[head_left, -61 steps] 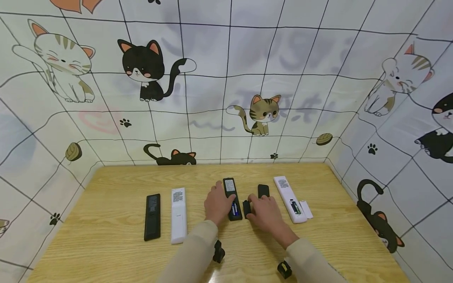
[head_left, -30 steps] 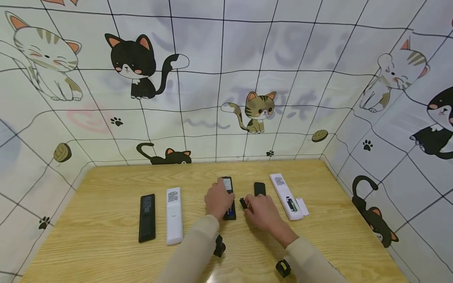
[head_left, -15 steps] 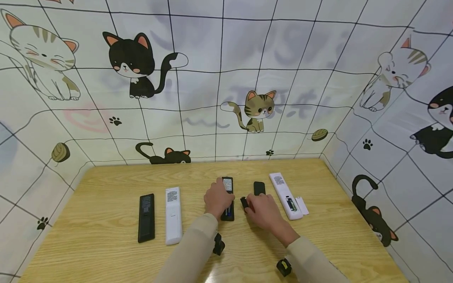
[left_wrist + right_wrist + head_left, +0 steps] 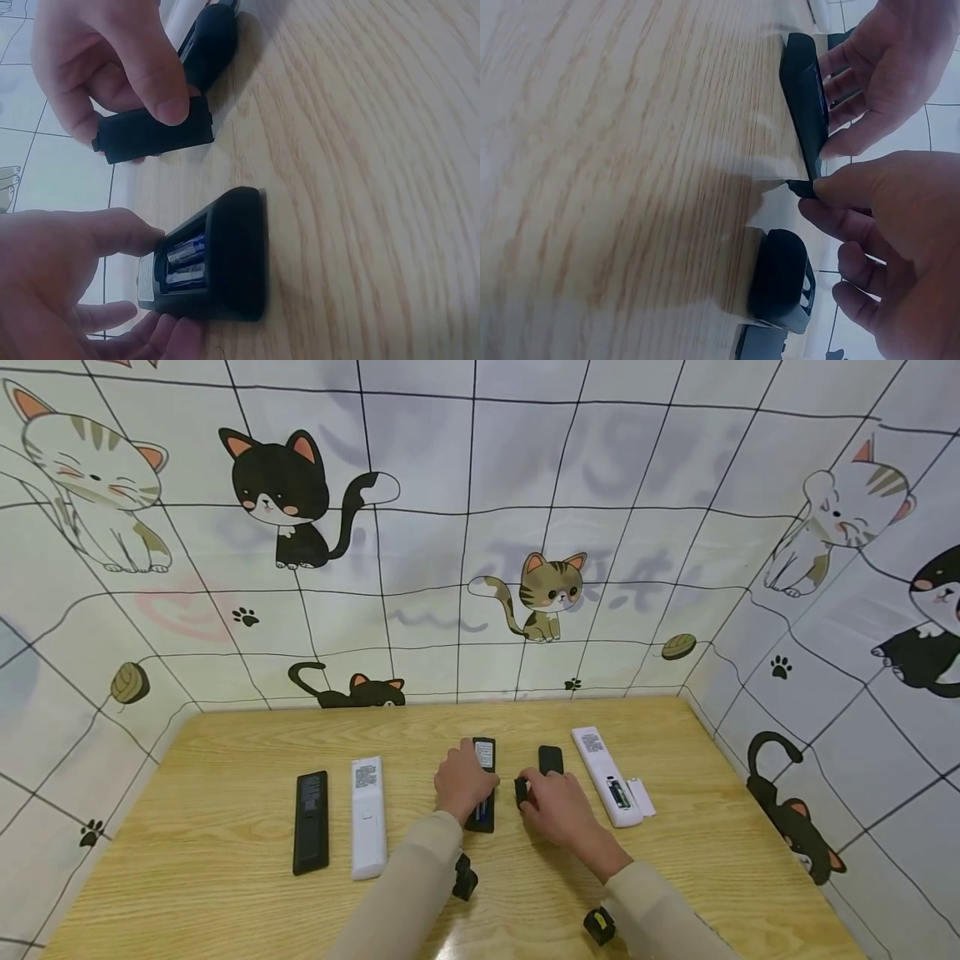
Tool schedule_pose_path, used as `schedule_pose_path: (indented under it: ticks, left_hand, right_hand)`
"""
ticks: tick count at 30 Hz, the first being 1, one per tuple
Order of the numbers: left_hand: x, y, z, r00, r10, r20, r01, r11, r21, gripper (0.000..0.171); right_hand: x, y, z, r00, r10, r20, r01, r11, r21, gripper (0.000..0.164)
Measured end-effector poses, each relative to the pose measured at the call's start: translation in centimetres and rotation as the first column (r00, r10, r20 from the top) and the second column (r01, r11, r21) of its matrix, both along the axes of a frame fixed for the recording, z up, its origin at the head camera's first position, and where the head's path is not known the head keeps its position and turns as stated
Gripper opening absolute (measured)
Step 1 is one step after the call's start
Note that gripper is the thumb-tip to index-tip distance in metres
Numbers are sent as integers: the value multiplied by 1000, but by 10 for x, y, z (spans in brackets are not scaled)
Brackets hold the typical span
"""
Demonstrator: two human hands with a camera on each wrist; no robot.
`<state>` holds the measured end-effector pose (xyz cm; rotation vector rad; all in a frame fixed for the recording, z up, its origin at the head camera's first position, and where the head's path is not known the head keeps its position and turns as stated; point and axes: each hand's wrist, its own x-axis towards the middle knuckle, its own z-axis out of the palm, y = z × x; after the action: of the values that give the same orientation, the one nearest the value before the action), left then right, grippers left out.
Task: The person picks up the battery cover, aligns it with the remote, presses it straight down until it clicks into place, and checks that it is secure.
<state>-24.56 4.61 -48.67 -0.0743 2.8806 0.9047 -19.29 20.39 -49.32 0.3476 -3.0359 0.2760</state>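
My left hand holds a black remote control by its sides, thumb on one edge and fingers on the other. Its back faces up, with the battery compartment uncovered and blue batteries inside. Just to the right, my right hand pinches a small black battery cover between thumb and fingers. In the left wrist view the cover is apart from the remote. Beyond my right hand lies another black remote, partly hidden by that hand in the head view.
A white remote lies at the right, its battery compartment uncovered, with a white cover beside it. At the left lie a black remote and a white remote, backs up. Cat-patterned cloth walls border the wooden table.
My right hand has taken up the battery cover, which lay beside the remote, and turned it in its fingers. The held remote has shifted slightly under my left hand. The head view moved a little.
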Motion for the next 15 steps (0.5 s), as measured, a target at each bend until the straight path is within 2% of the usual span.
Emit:
schedule_pose_path:
  ticks: [4, 11, 15]
  left_hand:
    - [0, -1, 0, 1000, -6, 14, 6, 1000, -5, 67]
    - [1, -1, 2, 999, 4, 40, -4, 1000, -7, 52]
    - [2, -3, 4, 998, 12, 62, -12, 1000, 15, 52]
  right_hand:
    - [-1, 1, 0, 999, 10, -34, -9, 1000, 12, 42]
    - [-1, 3, 1, 996, 14, -84, -13, 1000, 12, 25]
    - [-2, 4, 3, 996, -4, -94, 1, 1000, -27, 23]
